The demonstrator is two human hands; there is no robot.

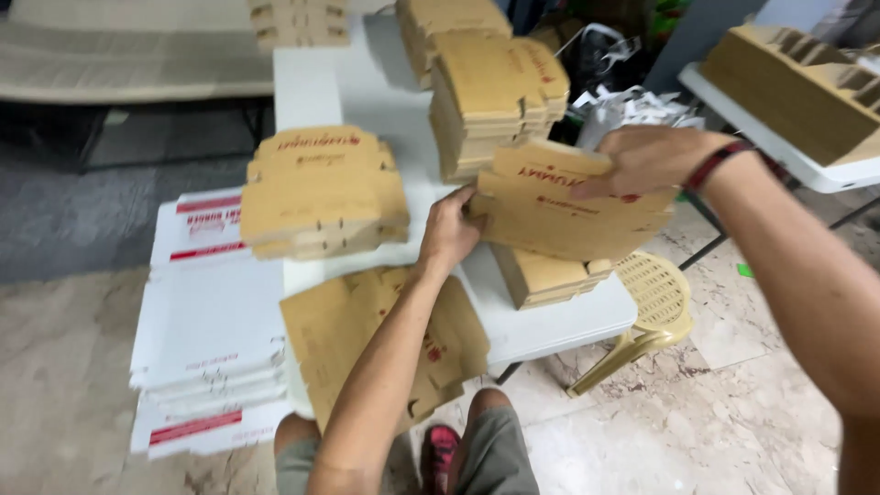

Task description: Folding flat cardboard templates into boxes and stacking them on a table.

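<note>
A bundle of flat brown cardboard box blanks (559,215) is held up above the white table (367,96). My left hand (449,229) grips its left edge. My right hand (646,158), with a red band on the wrist, presses on its top right. Under the bundle lies a short stack of the same blanks (545,275). One loose blank (353,330) hangs over the table's near edge, above my knees.
More brown stacks stand on the table: one at the left (321,192), a tall one behind the bundle (495,96), others at the far end. Flat white cartons (206,312) lie left. A yellow plastic chair (655,307) stands right. Another table holds brown inserts (797,78).
</note>
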